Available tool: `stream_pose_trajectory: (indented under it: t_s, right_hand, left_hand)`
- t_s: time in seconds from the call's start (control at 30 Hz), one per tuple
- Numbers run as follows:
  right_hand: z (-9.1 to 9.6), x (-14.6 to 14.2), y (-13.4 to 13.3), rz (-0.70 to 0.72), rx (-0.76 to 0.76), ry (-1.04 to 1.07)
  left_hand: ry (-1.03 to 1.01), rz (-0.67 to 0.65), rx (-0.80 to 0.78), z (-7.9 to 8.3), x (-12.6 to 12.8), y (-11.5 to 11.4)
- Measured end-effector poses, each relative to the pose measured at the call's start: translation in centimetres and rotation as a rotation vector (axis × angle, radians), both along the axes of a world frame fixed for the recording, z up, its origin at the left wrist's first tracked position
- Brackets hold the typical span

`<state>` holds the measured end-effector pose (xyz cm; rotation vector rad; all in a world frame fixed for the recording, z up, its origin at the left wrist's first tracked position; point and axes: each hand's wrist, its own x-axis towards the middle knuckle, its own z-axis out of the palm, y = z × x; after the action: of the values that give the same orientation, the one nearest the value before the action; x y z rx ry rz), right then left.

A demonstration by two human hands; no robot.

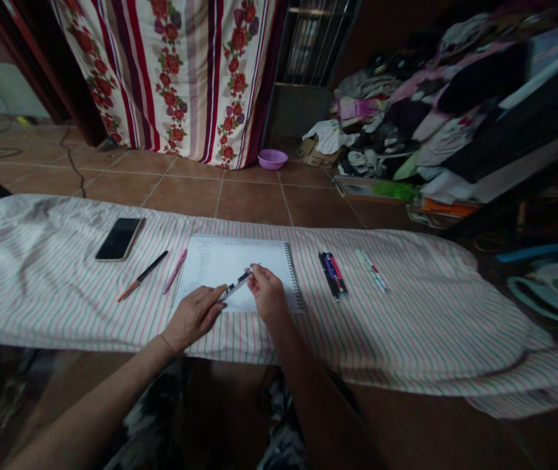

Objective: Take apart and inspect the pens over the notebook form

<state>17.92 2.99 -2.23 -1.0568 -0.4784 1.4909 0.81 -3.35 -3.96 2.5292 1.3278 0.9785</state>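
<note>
Pen: We are seeing a slim black-and-white pen (pixel 237 282), or something very like one, slanting over the spiral notebook (pixel 220 258), its far end pointing between one and two o'clock.
Left hand: From between seven and eight o'clock, the left hand (pixel 193 320) is clamping the pen's near end between thumb and fingers.
Right hand: Between four and five o'clock, the right hand (pixel 269 294) is pinching the far end, thumb and fingertips pressing together.
Handling: We are judging the pen light, stiff and rather smooth, so dry fingertips should be holding it well; we are favouring the middle of the barrel, sparing any fine tip.
Notebook's left: A pink pen (pixel 175 271) and an orange-and-black pen (pixel 142 276) are lying at nine o'clock, a phone (pixel 120 239) resting beyond them.
Notebook's right: Dark pens (pixel 329 266) and pale pens (pixel 372 266) are lying at three o'clock on the striped cloth (pixel 430 313).
Floor: A purple bowl (pixel 272 159) is sitting between twelve and one o'clock.
</note>
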Motion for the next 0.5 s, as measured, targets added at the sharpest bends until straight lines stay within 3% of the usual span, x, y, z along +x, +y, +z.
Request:
stream_pose_trajectory:
  t_s: [0.27,0.5]
  right_hand:
    - [0.22,-0.05,0.13,0.05,-0.01,-0.022]
    - [0.44,-0.27,-0.38,0.147,0.104,-0.112]
  left_hand:
    - [-0.19,-0.058,-0.167,0.74,0.74,-0.83]
    - [-0.098,-0.156,-0.166,0.37,0.77,-0.64]
